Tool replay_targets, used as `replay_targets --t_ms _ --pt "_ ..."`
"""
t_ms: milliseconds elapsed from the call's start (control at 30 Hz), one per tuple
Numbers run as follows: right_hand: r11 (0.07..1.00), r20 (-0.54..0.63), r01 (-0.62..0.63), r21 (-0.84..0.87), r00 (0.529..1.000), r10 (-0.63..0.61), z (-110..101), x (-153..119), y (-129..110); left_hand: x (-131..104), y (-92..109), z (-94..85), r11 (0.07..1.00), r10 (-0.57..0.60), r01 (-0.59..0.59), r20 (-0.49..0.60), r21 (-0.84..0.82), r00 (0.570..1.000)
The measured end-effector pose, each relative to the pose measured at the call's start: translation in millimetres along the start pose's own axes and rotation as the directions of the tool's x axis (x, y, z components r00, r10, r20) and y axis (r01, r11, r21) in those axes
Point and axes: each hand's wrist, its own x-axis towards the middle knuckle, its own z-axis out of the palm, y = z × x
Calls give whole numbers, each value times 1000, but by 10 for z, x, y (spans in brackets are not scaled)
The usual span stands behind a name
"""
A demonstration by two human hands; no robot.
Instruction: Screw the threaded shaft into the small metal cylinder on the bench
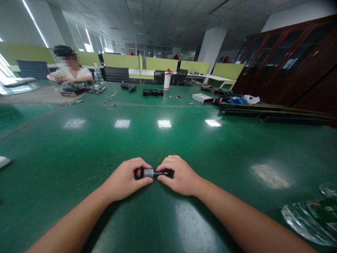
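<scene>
My left hand [128, 177] is curled around the silver body of a small metal cylinder with a ribbed shaft [149, 173], thumb on the near side and fingers on the far side. The shaft points right, dark and spiral-like, into my right hand [181, 175]. Thumb and fingers of that hand close round the shaft from both sides. The piece lies level at or just above the green tabletop [163, 144]; a gap to the surface cannot be made out. My fingertips hide parts of both its ends.
A clear plastic bottle [313, 218] lies at the near right. Across the table are a white tumbler [167, 80], a black slotted part [153, 92], a power drill [128, 87], a cable [109, 100] and long black rails [263, 110]. A person [70, 68] sits at the far left.
</scene>
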Motion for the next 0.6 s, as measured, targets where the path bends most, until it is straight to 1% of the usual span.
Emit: replay_targets --t_ms 333,600 --pt "1000 -14 -24 -13 1000 24 -4 7 -3 -15 4 -3 1000 10 -10 4 -3 1000" --pt "998 -35 -60 -24 998 60 -3 11 16 -5 -17 -3 1000 12 -12 -26 -3 1000"
